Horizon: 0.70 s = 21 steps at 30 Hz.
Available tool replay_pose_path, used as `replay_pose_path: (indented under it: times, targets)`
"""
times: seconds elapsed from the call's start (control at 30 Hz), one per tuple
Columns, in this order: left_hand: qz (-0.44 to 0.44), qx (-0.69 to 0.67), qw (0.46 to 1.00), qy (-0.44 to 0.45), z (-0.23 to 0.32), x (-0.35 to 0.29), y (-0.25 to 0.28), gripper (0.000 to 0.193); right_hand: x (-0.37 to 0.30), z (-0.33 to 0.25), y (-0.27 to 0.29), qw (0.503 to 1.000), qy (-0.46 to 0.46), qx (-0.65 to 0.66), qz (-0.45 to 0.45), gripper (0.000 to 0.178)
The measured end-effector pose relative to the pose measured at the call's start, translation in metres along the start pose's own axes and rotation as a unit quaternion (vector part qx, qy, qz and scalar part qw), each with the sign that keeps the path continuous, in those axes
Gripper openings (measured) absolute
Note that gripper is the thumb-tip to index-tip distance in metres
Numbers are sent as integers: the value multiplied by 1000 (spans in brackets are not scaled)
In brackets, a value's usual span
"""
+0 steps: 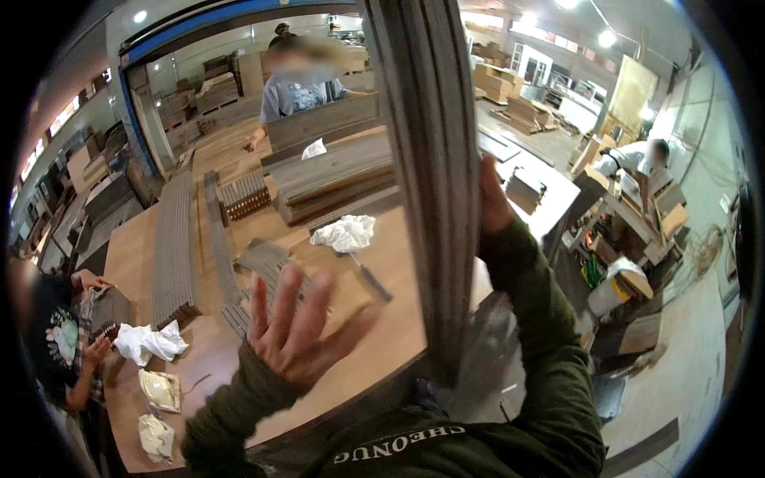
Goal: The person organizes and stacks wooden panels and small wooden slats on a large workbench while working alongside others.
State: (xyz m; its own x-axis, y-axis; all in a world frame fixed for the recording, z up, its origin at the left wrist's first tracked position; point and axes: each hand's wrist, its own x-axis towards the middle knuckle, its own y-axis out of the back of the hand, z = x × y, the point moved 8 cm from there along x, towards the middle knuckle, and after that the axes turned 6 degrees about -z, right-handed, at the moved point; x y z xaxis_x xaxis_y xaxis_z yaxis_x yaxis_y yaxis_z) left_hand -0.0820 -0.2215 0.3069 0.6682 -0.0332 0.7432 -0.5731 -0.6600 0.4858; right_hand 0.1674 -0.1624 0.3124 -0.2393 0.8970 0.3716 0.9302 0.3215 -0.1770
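A long dark grey-brown wooden board (434,183), ridged along its length, stands nearly upright and slightly tilted in front of me. My right hand (495,199) grips its right side, with part of the fingers hidden behind it. My left hand (303,331) is raised over the table, fingers spread and nothing in them, a bit smeared by motion. Beneath and beyond that hand lie short grey wooden strips (267,259). A crumpled white cloth (344,233) sits farther back, with a thin dark strip (370,277) beside it.
The wooden table (227,382) bears a row of long grey strips (174,239), stacked boards (339,175) and a small block stack (244,195). White cloth (151,342) and yellowish pads (159,390) lie at left. One person (299,92) stands across, another (60,331) at left, another (637,163) at right.
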Motion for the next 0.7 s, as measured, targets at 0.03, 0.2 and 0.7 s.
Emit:
replay_pose_path:
  times: [0.03, 0.2, 0.7]
  targets:
    - [52, 71, 995, -51, 9, 42, -5, 70, -19, -4, 9, 998, -26, 27, -47, 68]
    - [12, 135, 973, -186, 62, 116, -44, 43, -109, 51, 74, 949, -274, -113, -104, 65]
    - [-377, -181, 892, 172, 167, 47, -193, 63, -129, 208, 180, 709, -553, -165, -405, 64]
